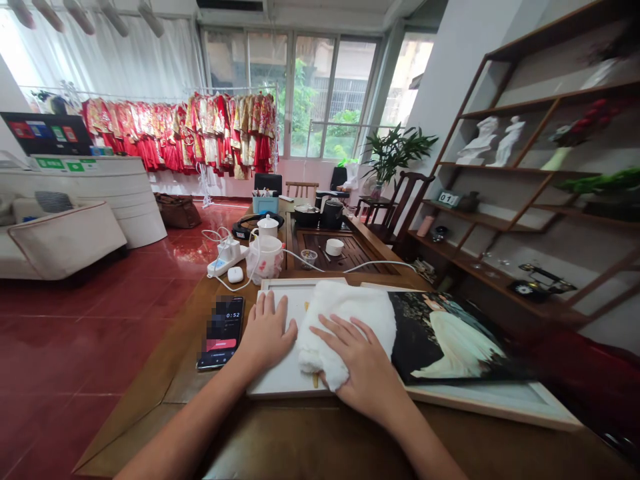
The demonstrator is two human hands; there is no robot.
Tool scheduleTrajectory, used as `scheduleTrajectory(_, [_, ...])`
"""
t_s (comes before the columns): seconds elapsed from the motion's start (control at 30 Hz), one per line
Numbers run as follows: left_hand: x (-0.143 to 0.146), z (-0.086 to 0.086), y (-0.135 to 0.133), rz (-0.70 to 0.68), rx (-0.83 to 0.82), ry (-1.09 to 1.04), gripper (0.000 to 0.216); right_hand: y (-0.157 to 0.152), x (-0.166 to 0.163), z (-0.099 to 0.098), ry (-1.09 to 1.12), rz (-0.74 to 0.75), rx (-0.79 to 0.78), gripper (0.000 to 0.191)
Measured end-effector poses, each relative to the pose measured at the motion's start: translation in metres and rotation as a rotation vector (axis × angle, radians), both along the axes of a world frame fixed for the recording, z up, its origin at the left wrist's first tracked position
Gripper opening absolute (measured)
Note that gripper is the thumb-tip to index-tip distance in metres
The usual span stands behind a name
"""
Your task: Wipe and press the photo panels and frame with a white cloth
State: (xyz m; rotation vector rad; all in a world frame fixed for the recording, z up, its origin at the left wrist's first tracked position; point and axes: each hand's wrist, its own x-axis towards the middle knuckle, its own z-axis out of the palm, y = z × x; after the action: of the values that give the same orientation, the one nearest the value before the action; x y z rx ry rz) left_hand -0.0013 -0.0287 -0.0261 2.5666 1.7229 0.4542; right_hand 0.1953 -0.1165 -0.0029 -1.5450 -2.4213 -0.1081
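My left hand (266, 332) lies flat, fingers spread, on the left part of a white panel (280, 381) on the table. Under my right hand (364, 363) is a fluffy white cloth (357, 303), bunched on the panel; the fingers stretch over its top and the thumb side meets its near edge. Yellowish marks show on the panel beside the cloth. Right of the cloth lies a photo print (450, 340) of a pale gown on a dark ground, resting over a light-edged frame (545, 407). What lies beneath the cloth is hidden.
A phone (223, 333) showing a timer lies left of the panel. Behind it are a power strip (226, 261), a white earphone case (235, 274), a plastic-wrapped container (265, 259) and a tea tray (360, 250) with a white cup (334, 247). Shelves (530, 167) stand at the right.
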Motion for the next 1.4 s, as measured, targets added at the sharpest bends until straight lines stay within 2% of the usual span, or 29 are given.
scheduleTrajectory(0.23, [-0.001,0.000,-0.001,-0.003,-0.005,-0.007,0.056,-0.015,0.004,-0.004,-0.011,0.012,0.024,0.067])
scheduleTrajectory(0.63, [-0.001,0.003,-0.001,-0.004,-0.015,0.019,0.056,0.027,-0.002,0.006,0.046,-0.028,-0.002,0.061])
scheduleTrajectory(0.77, [-0.001,0.004,-0.003,-0.005,-0.011,0.008,0.056,0.017,-0.003,0.007,0.018,-0.022,-0.019,0.067])
scheduleTrajectory(1.07, [-0.001,-0.001,-0.001,-0.002,-0.020,-0.020,0.057,-0.019,0.005,-0.005,-0.013,0.010,-0.002,0.071])
scheduleTrajectory(1.4, [-0.001,0.001,-0.002,-0.005,0.004,0.004,0.056,0.019,-0.002,0.005,0.013,-0.037,-0.024,0.068])
